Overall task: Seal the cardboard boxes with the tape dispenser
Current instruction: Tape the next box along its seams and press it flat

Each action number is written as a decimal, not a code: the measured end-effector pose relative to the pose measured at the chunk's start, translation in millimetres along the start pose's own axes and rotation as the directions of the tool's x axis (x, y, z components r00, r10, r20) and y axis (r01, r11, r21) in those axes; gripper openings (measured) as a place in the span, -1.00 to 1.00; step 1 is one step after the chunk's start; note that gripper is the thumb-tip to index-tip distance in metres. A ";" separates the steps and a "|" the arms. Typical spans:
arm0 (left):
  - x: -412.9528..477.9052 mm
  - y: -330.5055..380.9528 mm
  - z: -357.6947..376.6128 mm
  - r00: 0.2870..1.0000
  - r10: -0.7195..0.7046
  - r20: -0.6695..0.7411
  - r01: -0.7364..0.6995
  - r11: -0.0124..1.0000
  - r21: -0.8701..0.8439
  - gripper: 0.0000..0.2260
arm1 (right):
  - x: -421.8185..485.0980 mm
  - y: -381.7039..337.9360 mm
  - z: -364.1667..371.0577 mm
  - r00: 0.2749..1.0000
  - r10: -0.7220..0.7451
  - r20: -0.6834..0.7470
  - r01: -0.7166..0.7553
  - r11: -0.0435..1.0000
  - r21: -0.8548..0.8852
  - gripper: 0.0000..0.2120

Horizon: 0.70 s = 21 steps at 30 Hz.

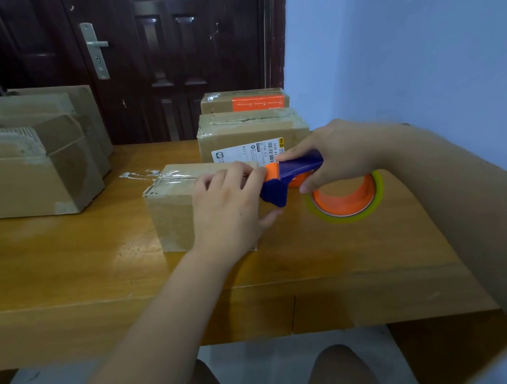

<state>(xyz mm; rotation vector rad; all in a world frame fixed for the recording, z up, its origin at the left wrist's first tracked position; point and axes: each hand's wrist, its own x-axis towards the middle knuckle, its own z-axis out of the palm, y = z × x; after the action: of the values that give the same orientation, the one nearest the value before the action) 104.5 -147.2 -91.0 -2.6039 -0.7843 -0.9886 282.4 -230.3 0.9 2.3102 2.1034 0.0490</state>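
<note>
At the bottom of the frame lies the near edge of the wooden desk [65,258]. At centre, the left hand [228,207] has its grip clasped over the small box [170,219], whose top carries clear tape [175,176]. Just right, the right hand [345,154] has its grip clenched on the tape dispenser [291,172], whose head meets the box's right end. Behind stand two taped boxes [249,129]; at left, open boxes [25,172].
</note>
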 end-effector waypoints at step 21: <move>5.6 -24.2 -15.7 0.973 0.151 0.175 -0.104 0.962 -0.251 -0.24 | -12.3 26.9 62.8 0.788 -0.293 0.541 -0.459 0.305 0.834 -0.71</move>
<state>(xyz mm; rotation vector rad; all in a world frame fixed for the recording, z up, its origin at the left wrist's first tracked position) 85.9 -131.3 -74.7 -2.9513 -0.5572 -0.8508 310.1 -244.5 -61.1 2.1765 1.6961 -2.2654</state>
